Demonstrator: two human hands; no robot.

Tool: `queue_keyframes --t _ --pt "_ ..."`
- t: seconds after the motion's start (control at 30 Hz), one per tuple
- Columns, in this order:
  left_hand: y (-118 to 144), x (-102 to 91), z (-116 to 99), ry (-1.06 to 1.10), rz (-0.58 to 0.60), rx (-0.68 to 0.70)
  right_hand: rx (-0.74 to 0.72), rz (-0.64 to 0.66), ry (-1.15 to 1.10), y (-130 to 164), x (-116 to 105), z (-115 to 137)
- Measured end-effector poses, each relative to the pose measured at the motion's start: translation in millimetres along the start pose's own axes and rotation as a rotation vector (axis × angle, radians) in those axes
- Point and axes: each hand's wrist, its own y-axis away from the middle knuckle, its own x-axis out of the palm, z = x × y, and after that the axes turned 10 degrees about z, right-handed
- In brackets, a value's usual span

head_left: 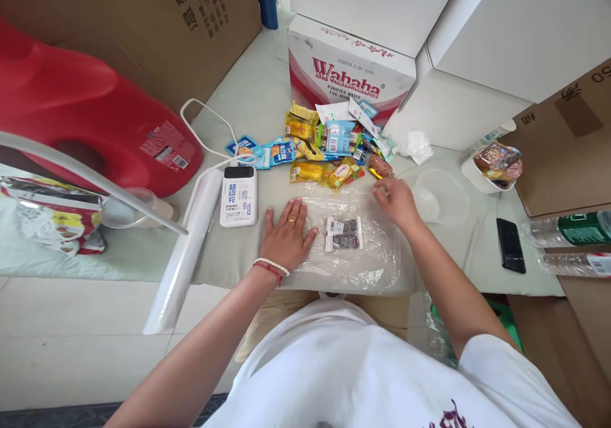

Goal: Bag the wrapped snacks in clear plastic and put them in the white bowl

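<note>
Single head-worn view, looking forward and steeply down. Close over the bench (248, 97), which fills mid-frame. Own white shirt (363, 364) along lower edge, forearms running up from bottom. Cartons across top of frame. Wide lens, edges bowed.

Bright, even daylight with soft, faint shadows, glare on the clear plastic sheet (353, 249) and the white boxes behind it, wide-angle bending toward the edges, and slight softness in the near foreground
</note>
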Motion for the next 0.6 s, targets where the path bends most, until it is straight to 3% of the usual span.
queue_keyframes --t 0.07,0.13,0.33,0.43,0.53,0.6 --pt "0.0 -0.9 0.3 -0.002 -0.003 0.007 0.159 -0.151 0.092 -34.1 -11.9 -10.9" --pt "0.0 -1.8 0.6 -0.002 -0.007 0.015 0.218 -0.186 0.166 -68.5 -19.4 -17.3" --pt "0.5 -3.3 -0.4 0.005 -0.029 0.019 0.173 0.017 0.358 -142.9 -10.0 -13.8" --pt "1.3 -4.5 -1.9 0.012 -0.022 0.013 0.208 0.061 0.378 -152.6 -4.6 -5.3" --pt "1.7 -4.8 -2.3 0.02 -0.014 0.011 0.216 -0.055 0.36 -138.6 -12.2 5.1" --pt "1.8 -4.4 -2.0 0.023 -0.019 0.012 0.143 -0.138 0.347 -114.9 -22.4 13.4"
